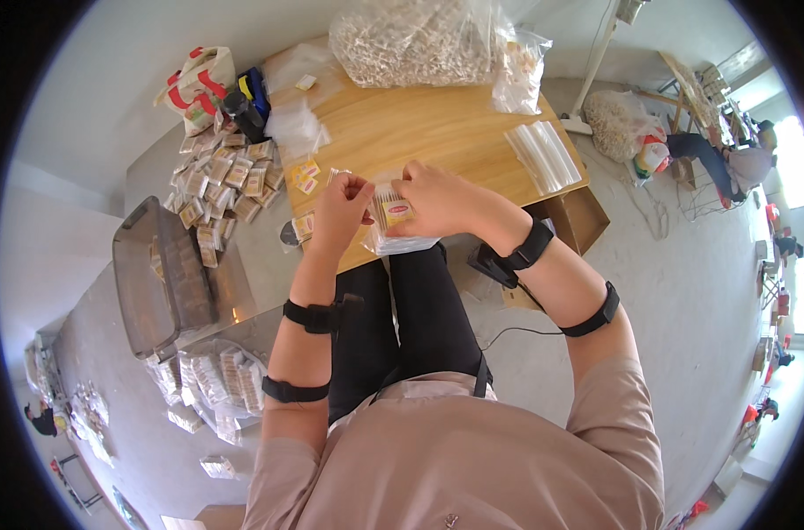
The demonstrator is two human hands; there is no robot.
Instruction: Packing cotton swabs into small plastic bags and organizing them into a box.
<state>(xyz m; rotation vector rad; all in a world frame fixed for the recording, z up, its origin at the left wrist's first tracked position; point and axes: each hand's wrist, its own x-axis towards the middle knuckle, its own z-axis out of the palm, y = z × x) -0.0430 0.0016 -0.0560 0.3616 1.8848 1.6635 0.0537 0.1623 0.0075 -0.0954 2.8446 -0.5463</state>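
The single head-worn fisheye view looks steeply down past the person's torso (455, 450) onto the tabletop (419, 124), close above its near edge, and reaches wide beyond its right and left edges to the floor (684, 300).

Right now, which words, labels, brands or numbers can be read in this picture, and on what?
Packet in the right hand: red-marked yellow label, lettering too small to quote reliably.
Small yellow cards on the table: print too small to read.
Piled packets at left: red-marked labels, too blurred.
Elsewhere: nothing legible.
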